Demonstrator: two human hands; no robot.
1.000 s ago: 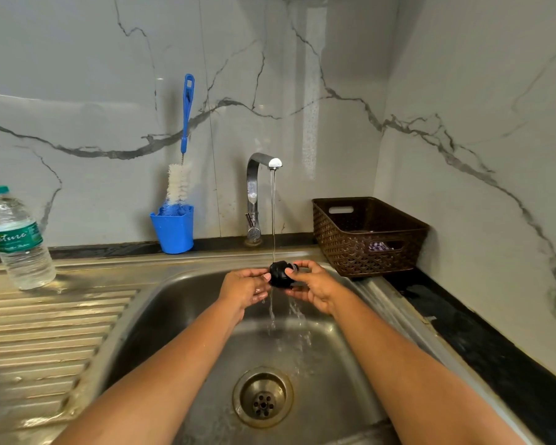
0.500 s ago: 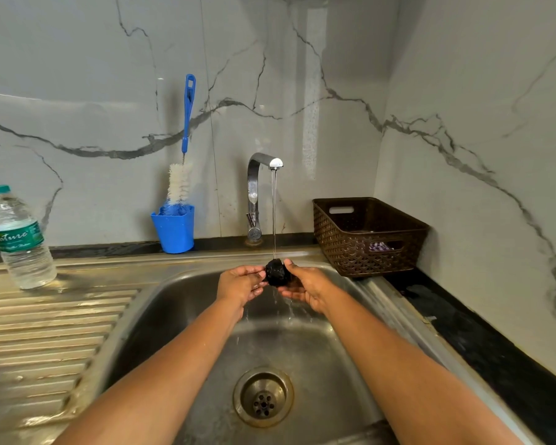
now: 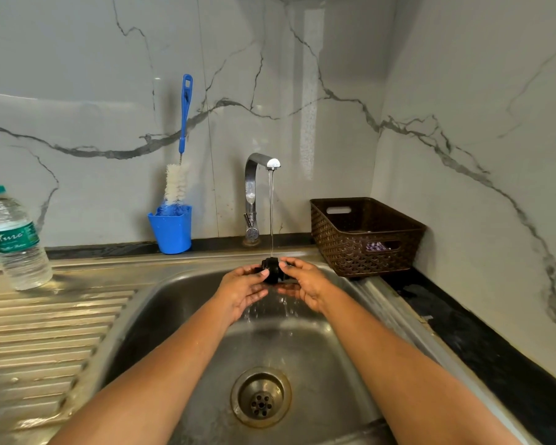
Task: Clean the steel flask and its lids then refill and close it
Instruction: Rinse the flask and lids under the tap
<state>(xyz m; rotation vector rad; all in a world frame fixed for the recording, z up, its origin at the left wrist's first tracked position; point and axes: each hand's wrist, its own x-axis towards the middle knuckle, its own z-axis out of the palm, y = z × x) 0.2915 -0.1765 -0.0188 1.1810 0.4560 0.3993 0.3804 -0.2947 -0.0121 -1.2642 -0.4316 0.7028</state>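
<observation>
Black flask lid (image 3: 273, 272) held under running water, above the sink (image 3: 161, 316).
Over the steel sink, beneath the tap's (image 3: 252, 187) thin stream, your left hand (image 3: 239, 289) and right hand (image 3: 307, 284) pinch the lid from either side, fingers curled on its edges. Small, dark and stubby, it is probably rigid and light; wet, it should be slippery, so hold its sides firmly.

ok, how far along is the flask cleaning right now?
Done: nothing provable; the flask is out of view. In hand: left hand and right hand pinch a small black lid under the running tap, over the sink. To do: the bottle brush stands in its blue cup, the water bottle sits capped on the drainboard, so scrubbing the flask, refilling and closing probably remain.
</observation>
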